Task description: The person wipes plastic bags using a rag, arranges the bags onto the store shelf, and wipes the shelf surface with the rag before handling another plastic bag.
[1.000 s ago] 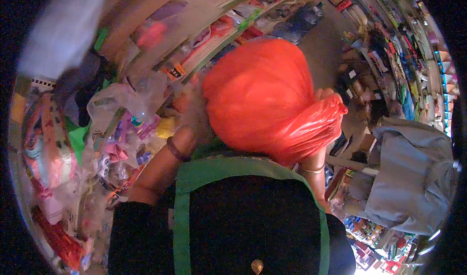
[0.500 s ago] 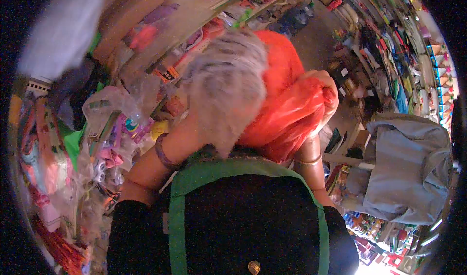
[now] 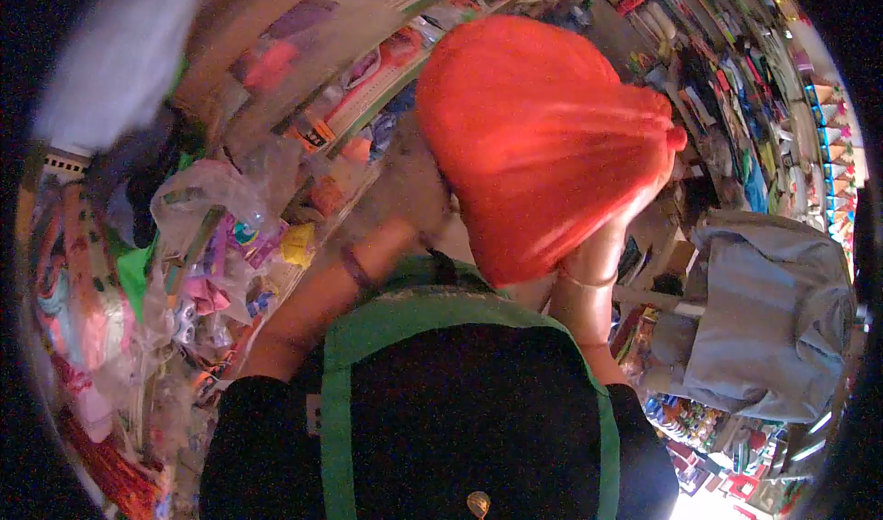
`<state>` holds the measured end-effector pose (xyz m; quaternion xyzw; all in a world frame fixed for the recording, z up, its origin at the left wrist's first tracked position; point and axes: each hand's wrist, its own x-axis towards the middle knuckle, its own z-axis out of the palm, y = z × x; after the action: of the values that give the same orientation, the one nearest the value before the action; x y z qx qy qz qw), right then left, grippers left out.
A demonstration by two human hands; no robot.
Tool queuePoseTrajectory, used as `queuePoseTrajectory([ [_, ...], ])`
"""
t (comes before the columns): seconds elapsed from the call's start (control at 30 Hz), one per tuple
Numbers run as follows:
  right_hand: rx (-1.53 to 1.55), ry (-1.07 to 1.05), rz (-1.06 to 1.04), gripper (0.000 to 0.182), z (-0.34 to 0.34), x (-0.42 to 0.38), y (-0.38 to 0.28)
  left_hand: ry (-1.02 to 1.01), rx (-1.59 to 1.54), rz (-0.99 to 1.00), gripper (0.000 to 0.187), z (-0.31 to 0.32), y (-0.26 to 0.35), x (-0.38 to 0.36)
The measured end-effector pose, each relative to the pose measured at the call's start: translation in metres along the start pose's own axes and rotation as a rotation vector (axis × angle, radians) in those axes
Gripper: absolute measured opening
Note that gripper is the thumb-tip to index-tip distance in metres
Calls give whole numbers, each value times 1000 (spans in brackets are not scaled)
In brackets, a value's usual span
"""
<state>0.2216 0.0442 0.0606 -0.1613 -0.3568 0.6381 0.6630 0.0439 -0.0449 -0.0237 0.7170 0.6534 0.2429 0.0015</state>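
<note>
A bulging red cloth bag (image 3: 524,134), its fabric gathered in folds toward the right, hangs in front of my chest. My right hand (image 3: 655,178) is closed on the gathered end; most of it is behind the red fabric. My left hand (image 3: 418,198) is smeared by motion just left of the bag. Its fingers cannot be made out, nor whether the grey cloth is still in it. A dark bracelet (image 3: 354,267) circles the left wrist, and a thin bangle (image 3: 589,281) the right.
Clear plastic bags with colourful packets (image 3: 216,235) fill the left side. Shelves (image 3: 368,102) with goods run behind the red bag, and crowded shelves (image 3: 736,106) line the right. A grey cloth cover (image 3: 773,318) hangs at the right.
The red bag has moved up and right with my right hand and shows more fully. The grey cloth that covered my left hand no longer shows clearly; that hand has dropped lower.
</note>
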Motion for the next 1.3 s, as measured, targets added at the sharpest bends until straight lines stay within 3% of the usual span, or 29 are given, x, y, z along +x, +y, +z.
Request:
queuePoseTrajectory([
  [0.07,146,-79,53,35,-13,18,9,40,-77,89,35,4,20,-9],
  [0.17,-97,197,-103,38,6,24,19,63,-221,218,35,10,43,-23],
  [0.27,-233,66,-178,27,8,19,32,68,-339,295,35,19,53,-30],
  [0.37,-106,50,18,9,10,11,46,82,-416,277,36,42,37,-17],
  [0.43,-240,-16,-62,5,19,10,48,86,-457,221,36,60,15,-4],
  [0.57,-387,101,-97,5,32,7,56,61,-480,88,36,69,-20,6],
  [0.67,-433,84,-159,9,29,17,39,77,-449,137,37,45,-10,-15],
  [0.77,-179,74,-105,12,31,33,25,114,-475,222,37,38,13,-27],
  [0.87,-225,-35,-305,12,6,54,26,134,-597,159,37,59,2,-18],
  [1.0,-674,85,-493,18,13,43,21,118,-1096,-268,38,81,-43,12],
  [1.1,-1115,-109,-633,17,10,32,14,270,-1759,-591,38,72,-63,32],
  [1.13,-1089,-101,-614,16,20,25,18,354,-1931,-651,38,67,-65,31],
  [1.23,-1176,-227,-625,15,25,20,22,588,-2249,-633,39,46,-68,27],
  [1.3,-1226,-186,-547,17,31,9,23,697,-2311,-521,38,27,-72,28],
])
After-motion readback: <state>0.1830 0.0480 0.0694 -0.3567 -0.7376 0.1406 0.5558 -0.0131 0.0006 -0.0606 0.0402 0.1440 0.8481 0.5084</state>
